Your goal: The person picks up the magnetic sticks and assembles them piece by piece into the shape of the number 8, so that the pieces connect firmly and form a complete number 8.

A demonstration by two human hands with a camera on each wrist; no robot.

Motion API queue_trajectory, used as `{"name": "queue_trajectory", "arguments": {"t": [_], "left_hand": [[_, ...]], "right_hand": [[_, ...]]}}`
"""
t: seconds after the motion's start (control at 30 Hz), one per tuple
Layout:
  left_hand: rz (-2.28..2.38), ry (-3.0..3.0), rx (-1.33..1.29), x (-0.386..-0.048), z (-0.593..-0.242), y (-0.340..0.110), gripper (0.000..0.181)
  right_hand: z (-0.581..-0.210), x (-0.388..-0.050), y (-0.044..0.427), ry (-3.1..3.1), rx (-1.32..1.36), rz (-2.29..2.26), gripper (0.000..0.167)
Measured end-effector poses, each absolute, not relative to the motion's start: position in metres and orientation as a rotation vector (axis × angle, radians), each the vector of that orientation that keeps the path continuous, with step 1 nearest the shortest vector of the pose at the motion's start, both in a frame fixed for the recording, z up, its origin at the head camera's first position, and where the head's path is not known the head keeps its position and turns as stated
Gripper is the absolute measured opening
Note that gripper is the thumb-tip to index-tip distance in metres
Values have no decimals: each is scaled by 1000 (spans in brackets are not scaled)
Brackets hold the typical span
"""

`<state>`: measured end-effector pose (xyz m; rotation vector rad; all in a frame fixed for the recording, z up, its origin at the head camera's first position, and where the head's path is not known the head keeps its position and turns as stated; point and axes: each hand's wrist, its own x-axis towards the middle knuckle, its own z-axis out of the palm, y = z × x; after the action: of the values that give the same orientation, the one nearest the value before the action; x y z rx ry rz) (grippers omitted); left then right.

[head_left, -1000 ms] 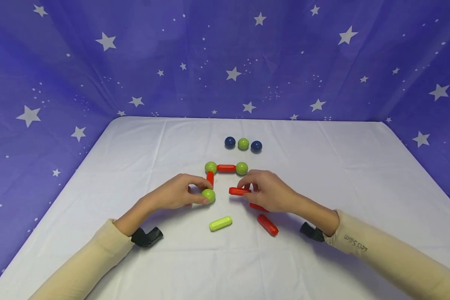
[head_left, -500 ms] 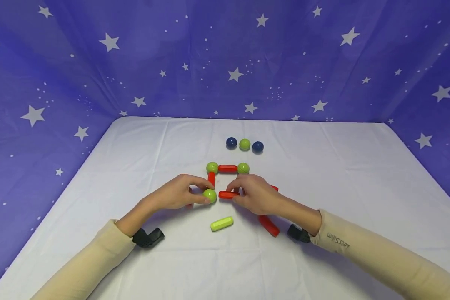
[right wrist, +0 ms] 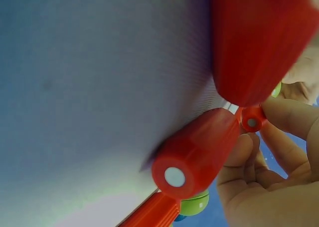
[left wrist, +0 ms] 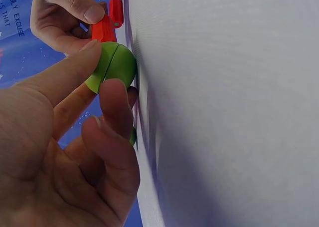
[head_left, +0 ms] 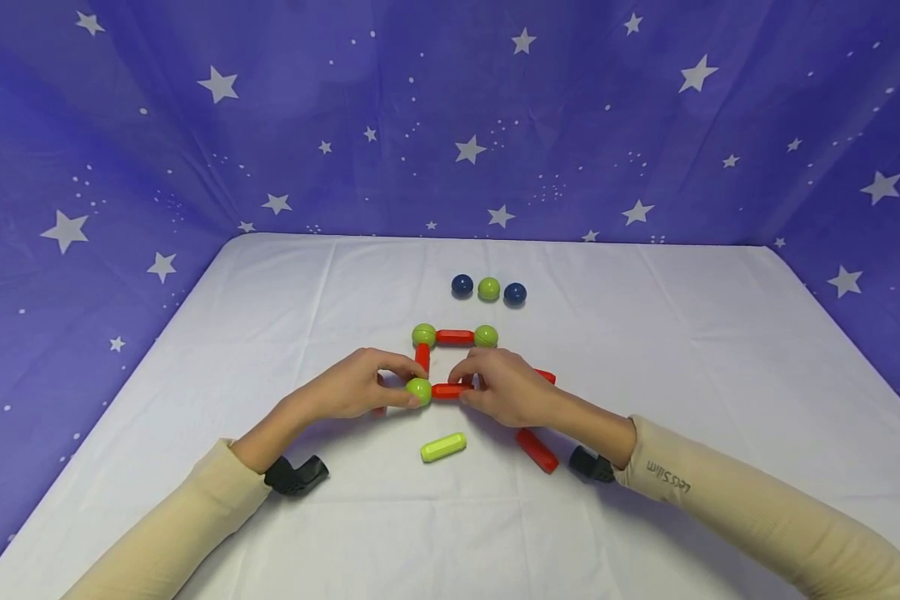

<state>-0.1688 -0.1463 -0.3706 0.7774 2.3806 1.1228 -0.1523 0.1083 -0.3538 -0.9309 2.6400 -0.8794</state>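
Note:
In the head view, my left hand [head_left: 356, 385] pinches a green ball [head_left: 419, 392] between thumb and fingers; the left wrist view shows this ball [left wrist: 120, 67] with a seam. My right hand [head_left: 512, 388] pinches a red magnetic stick [head_left: 447, 391], whose left end meets the ball. That stick's near end [right wrist: 251, 121] shows a metal disc in the right wrist view. Behind the hands, a second red stick [head_left: 422, 358] runs from a green ball [head_left: 423, 335] down towards the held ball. Another red stick [head_left: 455, 337] joins that far ball to a green ball [head_left: 486, 336] on its right.
A blue ball [head_left: 462, 286], a green ball [head_left: 489, 288] and another blue ball [head_left: 515, 293] stand in a row farther back. Nearer lie a lime stick [head_left: 443, 447] and a red stick [head_left: 537, 451]. One red stick [head_left: 546, 377] is partly hidden behind the right hand.
My right hand has moved left with the red magnetic stick, closing the gap to the green ball until the two touch. My left hand has kept its hold in place.

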Motion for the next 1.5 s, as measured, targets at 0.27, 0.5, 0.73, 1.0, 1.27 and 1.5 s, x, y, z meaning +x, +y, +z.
{"name": "queue_trajectory", "arguments": {"t": [0.27, 0.5, 0.73, 1.0, 1.27, 1.5], "left_hand": [[1134, 2371, 769, -168, -369, -148, 31], [1124, 2363, 787, -169, -370, -147, 31], [1103, 2380, 794, -170, -371, -148, 31], [1103, 2382, 792, -169, -372, -149, 32], [1111, 2374, 788, -168, -373, -147, 32], [1113, 2375, 783, -169, -372, -147, 33]], "right_hand": [[-357, -156, 108, 2615, -920, -892, 21], [-351, -161, 114, 2634, -894, -970, 21], [-340, -179, 125, 2759, -894, -1006, 21], [-340, -235, 139, 2913, -705, -1097, 29], [-353, -276, 141, 2934, -474, -1046, 42], [-357, -286, 134, 2984, -404, -850, 45]]}}
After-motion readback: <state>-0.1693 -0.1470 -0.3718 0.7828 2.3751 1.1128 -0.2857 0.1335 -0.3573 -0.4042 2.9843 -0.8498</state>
